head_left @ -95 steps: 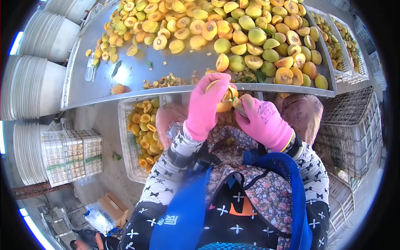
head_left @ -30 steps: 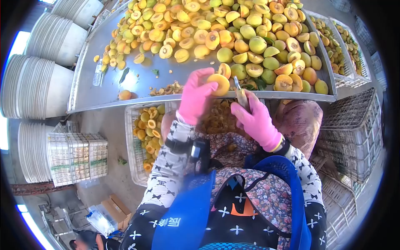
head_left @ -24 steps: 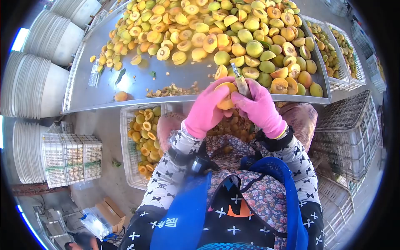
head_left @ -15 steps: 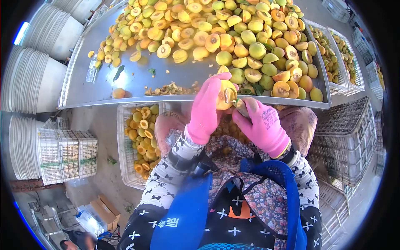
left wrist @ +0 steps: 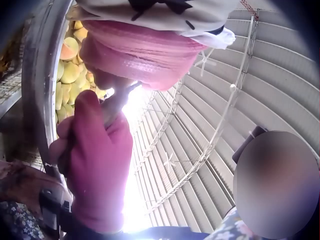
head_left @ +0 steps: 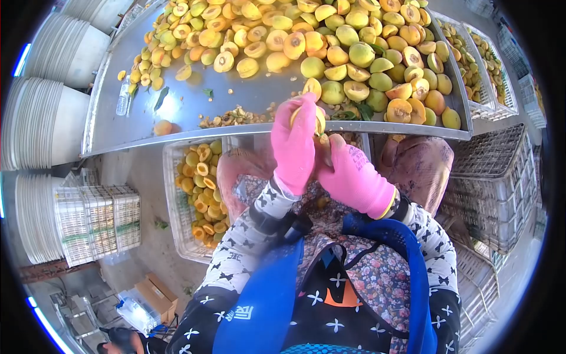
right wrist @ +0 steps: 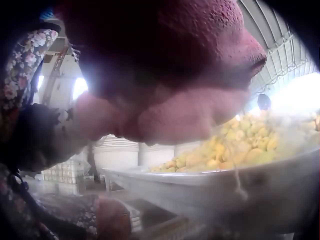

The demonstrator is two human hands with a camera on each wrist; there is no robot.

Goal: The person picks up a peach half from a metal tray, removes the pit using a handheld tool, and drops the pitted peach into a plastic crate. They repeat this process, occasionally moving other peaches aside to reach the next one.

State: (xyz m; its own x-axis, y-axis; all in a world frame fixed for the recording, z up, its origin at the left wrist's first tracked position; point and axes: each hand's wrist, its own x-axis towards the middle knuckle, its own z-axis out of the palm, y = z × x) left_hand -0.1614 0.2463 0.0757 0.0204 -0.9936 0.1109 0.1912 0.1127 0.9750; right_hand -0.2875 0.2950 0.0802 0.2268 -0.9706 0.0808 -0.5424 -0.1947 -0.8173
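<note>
In the head view my left hand [head_left: 293,144], in a pink glove, holds a halved yellow peach [head_left: 319,121] above the front edge of the metal table. Its fingers cover much of the fruit. Just below and to the right, my gloved right hand [head_left: 356,182] grips a short-handled pitting knife [head_left: 322,140]; most of the handle is inside the fist and the blade is at the peach. The left wrist view has the right glove [left wrist: 102,165] reaching up to the left glove [left wrist: 140,55], with part of the tool between them. The right glove [right wrist: 200,65] fills the right wrist view.
Peaches, many halved, are heaped on the metal table [head_left: 194,112], with pit scraps [head_left: 236,117] along its front edge. A crate of peach halves [head_left: 177,227] stands below left. Crates [head_left: 492,183] are stacked at right, and white tubs [head_left: 44,124] at left.
A second ago the hands were apart, tool tip up. They came together, the right thumb touched the fruit, then the blade met its cut face. Now the right hand is lower and closer to the left.
</note>
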